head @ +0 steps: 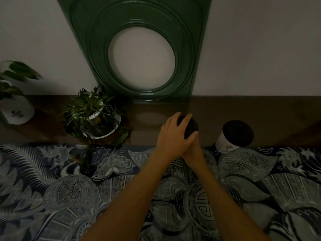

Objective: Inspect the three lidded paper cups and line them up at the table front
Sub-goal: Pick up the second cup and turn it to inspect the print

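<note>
Both bare forearms enter from the lower centre of the frame and converge toward the middle. The left hand [172, 134] lies palm down, fingers [186, 119] spread and curled in a grip with the thumb pointing right. The right hand [193, 153] sits just below it, largely covered by the left; its fingers are hidden.

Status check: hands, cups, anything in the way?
Left hand over the black lid of the held cup; right hand mostly hidden beneath, at its side. Second cup stands apart to the right. Third cup not seen. Potted plant left, apart.
</note>
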The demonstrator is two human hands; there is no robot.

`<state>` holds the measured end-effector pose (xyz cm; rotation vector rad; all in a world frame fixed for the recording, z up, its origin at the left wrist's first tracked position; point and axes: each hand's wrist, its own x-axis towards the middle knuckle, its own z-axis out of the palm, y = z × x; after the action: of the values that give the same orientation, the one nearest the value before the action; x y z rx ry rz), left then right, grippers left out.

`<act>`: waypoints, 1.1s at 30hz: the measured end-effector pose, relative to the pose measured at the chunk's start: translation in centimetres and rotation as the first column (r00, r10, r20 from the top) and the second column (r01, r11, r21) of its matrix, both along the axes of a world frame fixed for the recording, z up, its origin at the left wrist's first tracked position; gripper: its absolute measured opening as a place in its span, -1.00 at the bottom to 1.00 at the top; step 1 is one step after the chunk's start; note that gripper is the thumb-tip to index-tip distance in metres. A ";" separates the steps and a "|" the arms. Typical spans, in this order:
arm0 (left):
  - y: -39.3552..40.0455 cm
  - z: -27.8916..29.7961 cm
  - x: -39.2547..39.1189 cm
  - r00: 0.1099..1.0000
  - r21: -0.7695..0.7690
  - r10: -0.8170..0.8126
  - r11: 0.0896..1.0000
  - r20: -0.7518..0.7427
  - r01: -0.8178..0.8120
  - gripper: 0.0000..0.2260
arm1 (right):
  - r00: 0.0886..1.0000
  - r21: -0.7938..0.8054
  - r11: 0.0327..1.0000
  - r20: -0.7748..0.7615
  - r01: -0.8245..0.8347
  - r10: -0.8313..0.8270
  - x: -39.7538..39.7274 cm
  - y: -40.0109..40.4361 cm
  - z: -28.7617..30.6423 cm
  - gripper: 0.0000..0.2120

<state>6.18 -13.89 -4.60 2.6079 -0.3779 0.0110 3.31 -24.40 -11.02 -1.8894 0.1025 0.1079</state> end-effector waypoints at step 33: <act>5.7 18.6 -17.7 0.997 -0.796 0.020 0.600 -0.080 -0.076 -0.68 | 0.937 -0.441 0.891 0.256 -0.108 0.240 -19.0 -1.4 23.0 -0.10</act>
<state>-11.57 -8.18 14.01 1.6963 -0.2005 0.0960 -15.70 -25.77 11.95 -2.3244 -0.2814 -0.0928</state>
